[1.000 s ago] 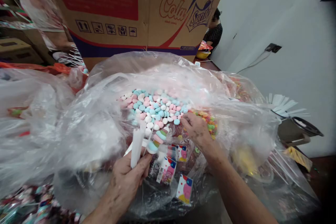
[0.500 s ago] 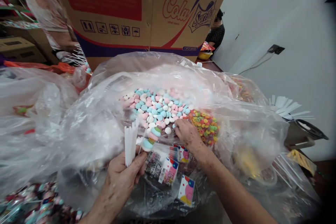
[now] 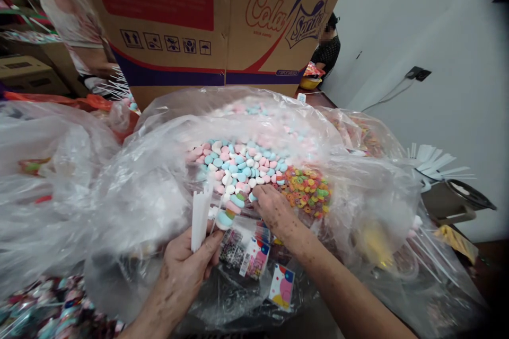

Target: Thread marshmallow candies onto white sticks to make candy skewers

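Observation:
My left hand (image 3: 191, 259) is closed around a bundle of flat white sticks (image 3: 200, 217) and a thin candy skewer. Threaded on that skewer are soft candies (image 3: 230, 209) in pale blue, pink and green. My right hand (image 3: 276, 214) pinches a pale blue and white candy (image 3: 252, 197) just right of the skewer's top. Behind it, pink, blue and white candies (image 3: 238, 164) lie heaped in a clear plastic bag. Colourful ring gummies (image 3: 306, 190) are piled to the right. Printed clear packets (image 3: 248, 254) lie below my hands.
A large cardboard box (image 3: 230, 21) stands behind the bag. Loose clear plastic (image 3: 139, 190) spreads on both sides. More white sticks (image 3: 433, 161) stand at right beside a dark container (image 3: 449, 204). Two other people (image 3: 328, 45) are partly visible in the background.
My right hand has moved left from the candy heap toward the skewer, with a blue and white candy at its fingertips. The bag's upper plastic has sunk a little. My left hand has barely moved.

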Demonstrator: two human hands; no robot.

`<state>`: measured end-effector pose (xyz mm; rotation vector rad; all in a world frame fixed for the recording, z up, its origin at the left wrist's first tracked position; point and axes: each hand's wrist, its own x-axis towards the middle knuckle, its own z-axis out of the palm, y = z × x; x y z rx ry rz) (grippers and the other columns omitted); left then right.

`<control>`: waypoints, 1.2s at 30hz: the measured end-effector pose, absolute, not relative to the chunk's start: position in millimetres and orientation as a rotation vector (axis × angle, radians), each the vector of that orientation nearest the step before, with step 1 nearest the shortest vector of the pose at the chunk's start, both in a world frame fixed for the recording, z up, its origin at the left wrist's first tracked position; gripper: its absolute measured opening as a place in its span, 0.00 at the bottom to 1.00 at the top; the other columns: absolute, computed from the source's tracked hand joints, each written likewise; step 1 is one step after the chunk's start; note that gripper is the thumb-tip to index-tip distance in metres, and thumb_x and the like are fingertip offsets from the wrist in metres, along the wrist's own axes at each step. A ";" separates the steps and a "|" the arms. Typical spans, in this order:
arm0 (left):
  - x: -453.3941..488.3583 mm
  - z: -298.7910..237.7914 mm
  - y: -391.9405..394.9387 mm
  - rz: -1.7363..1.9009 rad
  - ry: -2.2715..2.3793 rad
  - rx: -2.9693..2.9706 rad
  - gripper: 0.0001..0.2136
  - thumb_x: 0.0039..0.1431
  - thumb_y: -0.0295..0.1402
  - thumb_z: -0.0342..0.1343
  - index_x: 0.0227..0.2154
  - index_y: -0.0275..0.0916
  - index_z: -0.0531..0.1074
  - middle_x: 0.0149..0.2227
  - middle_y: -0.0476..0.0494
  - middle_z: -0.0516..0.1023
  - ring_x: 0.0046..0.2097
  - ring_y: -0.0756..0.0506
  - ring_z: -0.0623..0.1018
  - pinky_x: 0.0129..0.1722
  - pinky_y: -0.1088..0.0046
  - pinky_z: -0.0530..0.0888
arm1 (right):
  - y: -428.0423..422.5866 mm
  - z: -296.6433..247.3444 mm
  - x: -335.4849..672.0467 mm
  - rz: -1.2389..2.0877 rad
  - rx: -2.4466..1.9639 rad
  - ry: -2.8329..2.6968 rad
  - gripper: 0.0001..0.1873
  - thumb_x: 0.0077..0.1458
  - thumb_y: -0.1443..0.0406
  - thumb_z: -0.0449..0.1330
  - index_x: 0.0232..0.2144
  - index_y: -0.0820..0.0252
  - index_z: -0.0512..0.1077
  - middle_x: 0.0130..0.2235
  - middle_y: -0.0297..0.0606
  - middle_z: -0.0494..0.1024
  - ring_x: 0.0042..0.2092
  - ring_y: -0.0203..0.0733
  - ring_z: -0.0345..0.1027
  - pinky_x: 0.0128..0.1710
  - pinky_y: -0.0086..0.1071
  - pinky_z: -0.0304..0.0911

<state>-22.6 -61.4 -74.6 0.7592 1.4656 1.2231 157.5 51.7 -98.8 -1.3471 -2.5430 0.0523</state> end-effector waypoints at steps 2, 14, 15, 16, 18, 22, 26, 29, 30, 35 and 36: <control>-22.3 -75.1 -60.6 1.201 1.484 0.792 0.16 0.45 0.46 0.65 0.26 0.36 0.75 0.14 0.55 0.67 0.15 0.54 0.62 0.14 0.81 0.56 | 51.8 -99.8 156.5 0.133 -1.308 -2.494 0.12 0.55 0.77 0.53 0.37 0.58 0.68 0.40 0.43 0.75 0.44 0.45 0.66 0.43 0.34 0.63; -23.7 -74.9 -58.1 1.024 1.508 1.219 0.12 0.56 0.41 0.56 0.25 0.39 0.76 0.17 0.55 0.62 0.21 0.50 0.60 0.20 0.76 0.56 | 56.1 -73.5 174.3 1.515 -1.107 -1.162 0.15 0.39 0.64 0.66 0.29 0.57 0.66 0.24 0.25 0.69 0.23 0.32 0.62 0.24 0.27 0.59; -23.3 -75.5 -57.4 1.013 1.504 1.236 0.12 0.56 0.40 0.55 0.25 0.39 0.76 0.17 0.55 0.62 0.21 0.50 0.61 0.21 0.76 0.57 | 54.1 -71.7 174.5 1.559 -1.074 -1.125 0.16 0.37 0.65 0.67 0.29 0.58 0.66 0.24 0.26 0.70 0.24 0.32 0.63 0.25 0.27 0.60; -22.8 -76.1 -56.7 1.004 1.501 1.245 0.11 0.56 0.40 0.55 0.26 0.39 0.76 0.17 0.55 0.62 0.22 0.50 0.61 0.22 0.76 0.58 | 52.5 -70.5 174.3 1.582 -1.054 -1.103 0.16 0.37 0.66 0.68 0.29 0.58 0.67 0.24 0.26 0.71 0.24 0.32 0.63 0.25 0.27 0.61; -22.0 -77.0 -55.6 0.992 1.497 1.250 0.11 0.56 0.40 0.55 0.30 0.39 0.78 0.18 0.55 0.62 0.23 0.49 0.61 0.23 0.75 0.58 | 50.4 -69.5 173.4 1.598 -1.029 -1.080 0.16 0.36 0.66 0.69 0.29 0.58 0.68 0.24 0.26 0.72 0.24 0.31 0.64 0.25 0.26 0.62; -22.5 -79.2 -55.4 0.990 1.492 1.278 0.12 0.58 0.41 0.54 0.29 0.39 0.78 0.18 0.55 0.61 0.23 0.49 0.61 0.23 0.75 0.58 | 50.5 -70.1 172.7 1.601 -1.005 -1.073 0.16 0.36 0.67 0.69 0.30 0.58 0.68 0.26 0.27 0.73 0.26 0.32 0.66 0.26 0.26 0.64; -23.9 -82.5 -55.1 0.966 1.506 1.306 0.12 0.59 0.41 0.54 0.33 0.40 0.78 0.18 0.55 0.62 0.23 0.49 0.62 0.24 0.76 0.58 | 50.9 -70.4 173.8 1.587 -1.005 -1.107 0.15 0.37 0.66 0.69 0.30 0.59 0.69 0.25 0.28 0.73 0.26 0.32 0.66 0.26 0.27 0.65; -21.9 -81.7 -53.9 0.959 1.515 1.275 0.13 0.58 0.41 0.54 0.34 0.40 0.79 0.18 0.55 0.61 0.23 0.49 0.61 0.23 0.76 0.58 | 49.0 -70.4 174.2 1.550 -0.990 -1.195 0.13 0.41 0.65 0.69 0.30 0.59 0.69 0.25 0.27 0.73 0.26 0.32 0.65 0.27 0.26 0.65; -20.5 -80.4 -53.8 0.967 1.513 1.268 0.13 0.58 0.41 0.54 0.34 0.40 0.79 0.18 0.55 0.61 0.22 0.49 0.61 0.23 0.76 0.58 | 48.1 -70.4 174.2 1.528 -0.986 -1.237 0.12 0.42 0.64 0.68 0.30 0.58 0.70 0.25 0.27 0.73 0.26 0.31 0.65 0.27 0.26 0.65; -14.8 -72.0 -56.3 1.075 1.544 1.275 0.11 0.57 0.39 0.55 0.30 0.42 0.81 0.17 0.54 0.64 0.23 0.48 0.62 0.25 0.75 0.60 | 42.4 -70.8 174.3 1.381 -1.010 -1.497 0.10 0.50 0.61 0.65 0.33 0.58 0.71 0.29 0.30 0.76 0.30 0.35 0.69 0.31 0.29 0.66; -14.7 -71.6 -56.7 1.087 1.552 1.266 0.11 0.57 0.39 0.55 0.31 0.42 0.82 0.18 0.54 0.65 0.23 0.48 0.62 0.25 0.75 0.61 | 41.2 -71.2 174.4 1.360 -1.015 -1.536 0.10 0.51 0.61 0.65 0.33 0.58 0.71 0.30 0.31 0.76 0.31 0.35 0.69 0.32 0.29 0.66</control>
